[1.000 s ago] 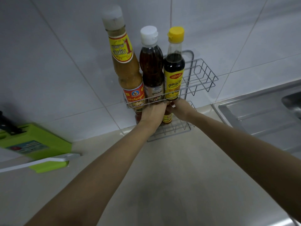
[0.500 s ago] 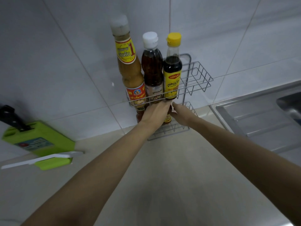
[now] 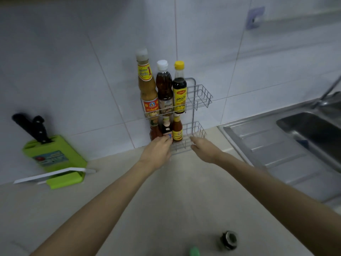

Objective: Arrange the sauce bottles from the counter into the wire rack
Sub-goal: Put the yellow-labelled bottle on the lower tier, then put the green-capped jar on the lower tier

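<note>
plainly — tall bottle (image 3: pixel 147 84) label: "1"

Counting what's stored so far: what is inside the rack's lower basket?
In the lower basket, three stand at left: a red bottle, a dark bottle and a yellow-labelled bottle. The left hand covers the bases of the first two.

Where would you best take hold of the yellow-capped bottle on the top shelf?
Probably the neck of the yellow-capped bottle, from the front right: the rail of the wire rack crosses its label, the white-capped bottle crowds its left, and the shelf to its right is free.
</note>
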Action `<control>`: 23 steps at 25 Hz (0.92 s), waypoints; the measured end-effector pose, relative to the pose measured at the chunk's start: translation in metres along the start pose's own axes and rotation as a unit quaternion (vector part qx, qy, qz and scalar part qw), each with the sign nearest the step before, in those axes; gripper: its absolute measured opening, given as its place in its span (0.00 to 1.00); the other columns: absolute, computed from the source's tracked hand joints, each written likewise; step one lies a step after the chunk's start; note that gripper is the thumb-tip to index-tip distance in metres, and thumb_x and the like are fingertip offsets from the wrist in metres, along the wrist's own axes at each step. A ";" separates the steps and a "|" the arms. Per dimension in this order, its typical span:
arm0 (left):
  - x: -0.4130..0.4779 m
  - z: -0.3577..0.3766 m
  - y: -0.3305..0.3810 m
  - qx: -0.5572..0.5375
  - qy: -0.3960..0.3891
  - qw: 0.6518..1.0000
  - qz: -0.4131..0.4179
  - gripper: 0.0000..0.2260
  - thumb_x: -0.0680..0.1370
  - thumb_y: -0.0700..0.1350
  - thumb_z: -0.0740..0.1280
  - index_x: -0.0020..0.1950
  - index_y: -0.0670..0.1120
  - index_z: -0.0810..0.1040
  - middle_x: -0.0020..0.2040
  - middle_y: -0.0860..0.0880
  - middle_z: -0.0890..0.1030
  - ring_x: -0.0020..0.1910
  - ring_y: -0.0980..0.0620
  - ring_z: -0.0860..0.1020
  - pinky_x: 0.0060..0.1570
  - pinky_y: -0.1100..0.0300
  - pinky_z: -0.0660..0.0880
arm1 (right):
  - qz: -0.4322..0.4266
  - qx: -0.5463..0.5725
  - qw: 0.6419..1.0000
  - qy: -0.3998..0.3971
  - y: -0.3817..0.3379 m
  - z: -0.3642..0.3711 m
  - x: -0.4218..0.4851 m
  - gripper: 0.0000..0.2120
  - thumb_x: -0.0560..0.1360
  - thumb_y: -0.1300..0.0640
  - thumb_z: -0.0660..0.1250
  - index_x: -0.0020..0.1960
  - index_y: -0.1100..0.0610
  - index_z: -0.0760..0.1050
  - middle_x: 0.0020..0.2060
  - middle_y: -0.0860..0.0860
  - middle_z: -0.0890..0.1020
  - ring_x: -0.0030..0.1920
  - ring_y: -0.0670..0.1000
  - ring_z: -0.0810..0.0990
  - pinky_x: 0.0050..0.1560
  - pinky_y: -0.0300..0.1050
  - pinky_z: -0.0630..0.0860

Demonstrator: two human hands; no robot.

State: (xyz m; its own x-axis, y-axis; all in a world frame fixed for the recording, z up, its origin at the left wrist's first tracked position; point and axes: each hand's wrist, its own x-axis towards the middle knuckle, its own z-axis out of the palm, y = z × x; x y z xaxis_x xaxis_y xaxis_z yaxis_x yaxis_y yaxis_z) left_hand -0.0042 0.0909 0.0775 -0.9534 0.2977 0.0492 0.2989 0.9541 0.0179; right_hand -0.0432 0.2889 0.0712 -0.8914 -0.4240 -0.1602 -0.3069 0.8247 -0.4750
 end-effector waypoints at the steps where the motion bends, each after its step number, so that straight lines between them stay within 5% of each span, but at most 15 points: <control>1: -0.011 0.000 0.006 0.002 -0.007 1.000 -0.001 0.19 0.78 0.44 0.61 0.68 0.42 0.71 0.70 0.44 0.72 0.65 0.44 0.72 0.64 0.53 0.68 | -0.005 -0.006 1.000 0.001 -0.002 0.003 -0.014 0.21 0.82 0.59 0.54 0.73 0.65 0.61 0.71 0.63 0.68 0.72 0.60 0.67 0.69 0.49 0.64; 8: -0.085 0.020 0.062 -0.097 -0.060 0.993 -0.020 0.20 0.78 0.42 0.59 0.70 0.41 0.69 0.72 0.44 0.69 0.70 0.44 0.69 0.66 0.53 0.68 | 0.028 0.018 0.999 0.018 0.010 0.025 -0.096 0.23 0.82 0.59 0.53 0.75 0.62 0.58 0.74 0.58 0.65 0.74 0.56 0.63 0.73 0.46 0.59; 19: -0.156 0.086 0.108 -0.062 -0.182 0.979 0.067 0.19 0.75 0.37 0.60 0.65 0.41 0.72 0.66 0.41 0.72 0.64 0.41 0.72 0.60 0.50 0.70 | 0.138 0.038 0.990 -0.001 0.074 0.086 -0.182 0.22 0.79 0.67 0.50 0.72 0.60 0.65 0.70 0.58 0.72 0.69 0.57 0.70 0.70 0.47 0.65; 23: -0.179 0.104 0.118 -0.070 -0.254 0.960 0.094 0.21 0.73 0.40 0.66 0.66 0.43 0.70 0.61 0.41 0.69 0.60 0.41 0.71 0.56 0.48 0.72 | 0.148 0.028 0.987 -0.054 0.086 0.110 -0.211 0.24 0.74 0.70 0.58 0.69 0.59 0.68 0.66 0.58 0.74 0.64 0.56 0.74 0.64 0.45 0.70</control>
State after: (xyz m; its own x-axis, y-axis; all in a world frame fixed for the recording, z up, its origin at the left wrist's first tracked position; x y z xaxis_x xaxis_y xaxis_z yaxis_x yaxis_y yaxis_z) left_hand 0.1978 0.1536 -0.0331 -0.7688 0.4753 -0.4277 0.4360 0.8790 0.1931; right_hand 0.1549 0.4081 -0.0312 -0.8978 -0.2065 -0.3890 -0.0157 0.8977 -0.4403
